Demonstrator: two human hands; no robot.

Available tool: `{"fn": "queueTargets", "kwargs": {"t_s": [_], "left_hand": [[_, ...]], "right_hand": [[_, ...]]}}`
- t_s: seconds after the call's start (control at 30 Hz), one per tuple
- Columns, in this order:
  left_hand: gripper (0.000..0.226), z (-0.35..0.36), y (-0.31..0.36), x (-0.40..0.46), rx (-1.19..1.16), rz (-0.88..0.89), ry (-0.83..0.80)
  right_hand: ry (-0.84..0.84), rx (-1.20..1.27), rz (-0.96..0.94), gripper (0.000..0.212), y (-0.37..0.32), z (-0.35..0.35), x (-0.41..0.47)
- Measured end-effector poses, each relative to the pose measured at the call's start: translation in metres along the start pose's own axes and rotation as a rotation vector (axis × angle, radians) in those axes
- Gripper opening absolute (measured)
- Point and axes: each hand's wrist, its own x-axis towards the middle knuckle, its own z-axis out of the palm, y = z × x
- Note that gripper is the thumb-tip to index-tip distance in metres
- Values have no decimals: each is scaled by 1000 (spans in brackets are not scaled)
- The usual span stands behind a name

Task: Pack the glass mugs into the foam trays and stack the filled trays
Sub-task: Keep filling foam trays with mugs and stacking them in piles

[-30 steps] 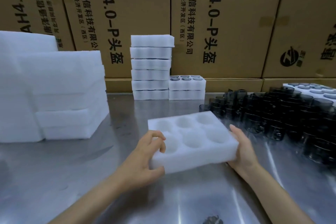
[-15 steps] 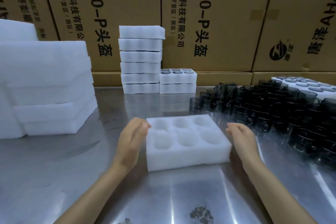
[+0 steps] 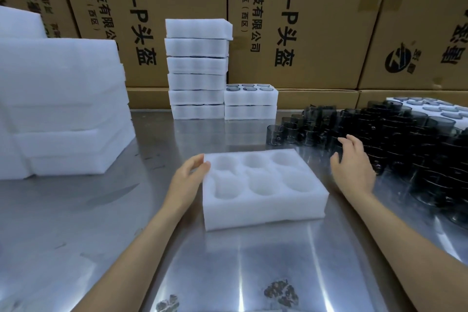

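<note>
An empty white foam tray (image 3: pixel 263 206) with several round pockets lies flat on the steel table in front of me. My left hand (image 3: pixel 186 181) touches its left edge with relaxed fingers. My right hand (image 3: pixel 353 164) hovers open to the right of the tray, fingers spread toward a dense cluster of dark glass mugs (image 3: pixel 395 144). It holds nothing. At the back stand a tall stack of foam trays (image 3: pixel 197 68) and a short stack of filled trays (image 3: pixel 250 102) with mug rims showing on top.
A big pile of foam sheets (image 3: pixel 63 109) fills the left side. Cardboard boxes (image 3: pixel 304 20) wall off the back. Another filled tray (image 3: pixel 435 107) sits at far right behind the mugs. Bare steel table (image 3: pixel 228 273) lies in front.
Both hands let go of the tray after setting it on the table. My right hand has moved right and away toward the mugs; my left stays at the tray's left edge.
</note>
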Motion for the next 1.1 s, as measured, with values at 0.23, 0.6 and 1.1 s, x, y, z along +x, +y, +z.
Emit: {"fn": "queueTargets", "kwargs": {"t_s": [0.23, 0.6, 1.1], "left_hand": [[33, 1, 2, 0, -1, -20, -22], [13, 1, -1, 2, -20, -36, -46], [16, 0, 0, 1, -9, 9, -67]], "right_hand": [[0, -150, -5, 33, 4, 8, 6], [213, 347, -236, 17, -64, -41, 0], [-646, 554, -404, 21, -190, 5, -50]]}}
